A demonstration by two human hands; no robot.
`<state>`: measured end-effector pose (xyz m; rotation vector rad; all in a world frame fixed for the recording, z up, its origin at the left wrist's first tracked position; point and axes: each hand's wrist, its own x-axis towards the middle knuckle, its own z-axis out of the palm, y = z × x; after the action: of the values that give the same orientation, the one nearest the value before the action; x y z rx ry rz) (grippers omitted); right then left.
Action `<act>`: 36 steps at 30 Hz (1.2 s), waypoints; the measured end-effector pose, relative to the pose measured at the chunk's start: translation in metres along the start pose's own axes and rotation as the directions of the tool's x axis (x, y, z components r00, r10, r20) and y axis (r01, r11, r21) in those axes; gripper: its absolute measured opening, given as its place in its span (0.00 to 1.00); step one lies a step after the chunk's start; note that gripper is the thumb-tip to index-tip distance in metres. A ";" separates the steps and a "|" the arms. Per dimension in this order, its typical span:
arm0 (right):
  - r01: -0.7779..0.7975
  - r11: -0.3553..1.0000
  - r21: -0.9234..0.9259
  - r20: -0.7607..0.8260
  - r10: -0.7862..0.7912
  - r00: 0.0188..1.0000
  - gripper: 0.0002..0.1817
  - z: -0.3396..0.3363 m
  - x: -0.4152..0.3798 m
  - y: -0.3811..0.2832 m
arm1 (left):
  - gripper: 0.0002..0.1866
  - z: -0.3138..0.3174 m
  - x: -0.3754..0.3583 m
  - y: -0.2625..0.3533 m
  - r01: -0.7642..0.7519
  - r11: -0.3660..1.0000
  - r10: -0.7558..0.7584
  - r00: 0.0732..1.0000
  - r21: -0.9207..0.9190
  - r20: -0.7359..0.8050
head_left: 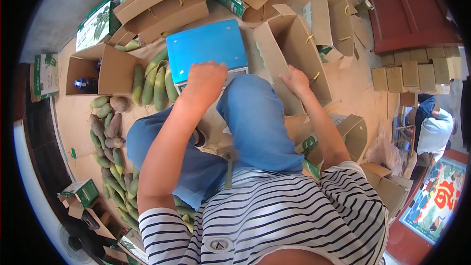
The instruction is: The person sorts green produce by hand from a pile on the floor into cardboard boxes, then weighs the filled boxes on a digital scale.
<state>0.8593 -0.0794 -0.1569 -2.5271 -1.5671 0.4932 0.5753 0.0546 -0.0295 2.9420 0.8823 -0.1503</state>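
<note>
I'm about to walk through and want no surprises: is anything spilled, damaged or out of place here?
Nothing looks clearly damaged or spilled. One oddity: in the loose pile on the floor at the left, several brown vegetables lie mixed among green ones, perhaps just unsorted.

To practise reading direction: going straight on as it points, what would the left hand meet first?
Probably the blue platform, whose near edge the left hand overlaps in view; depth is unclear.
</note>
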 end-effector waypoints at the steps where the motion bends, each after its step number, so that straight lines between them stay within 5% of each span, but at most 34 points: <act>1: -0.065 0.998 0.015 0.065 0.064 0.996 0.23 0.006 0.005 0.000 | 0.07 -0.002 -0.001 0.001 -0.003 1.000 0.002 1.000 -0.005 -0.004; 6: -0.001 0.976 0.219 -0.136 0.032 0.990 0.16 -0.017 -0.014 0.013 | 0.06 -0.003 -0.007 0.005 0.000 0.998 -0.001 1.000 -0.064 -0.023; 13: 0.346 0.932 0.108 -0.194 -0.321 0.927 0.16 -0.110 -0.037 -0.065 | 0.06 0.000 -0.010 0.012 0.026 0.999 -0.027 1.000 -0.033 -0.009; 20: 0.738 0.674 -0.037 -0.077 -0.738 0.670 0.15 -0.126 0.024 -0.163 | 0.08 0.012 -0.010 0.016 0.030 1.000 -0.030 0.999 -0.007 0.031; 26: 0.806 0.591 -0.025 0.154 -0.795 0.587 0.17 -0.074 0.073 -0.224 | 0.10 -0.005 -0.009 0.015 0.075 0.996 -0.066 0.981 -0.041 0.184; 29: 0.778 0.625 -0.063 0.209 -0.754 0.622 0.18 -0.052 0.085 -0.238 | 0.12 -0.015 -0.011 0.014 0.080 0.996 -0.068 0.968 -0.043 0.243; 36: 0.803 0.591 -0.081 0.300 -0.753 0.585 0.29 -0.088 0.082 -0.252 | 0.17 -0.020 -0.008 0.009 0.162 0.974 -0.111 0.950 -0.159 0.291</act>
<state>0.7085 0.1130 -0.0219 -1.5881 -2.7101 0.5113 0.5753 0.0445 -0.0081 2.6052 0.9960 -0.4569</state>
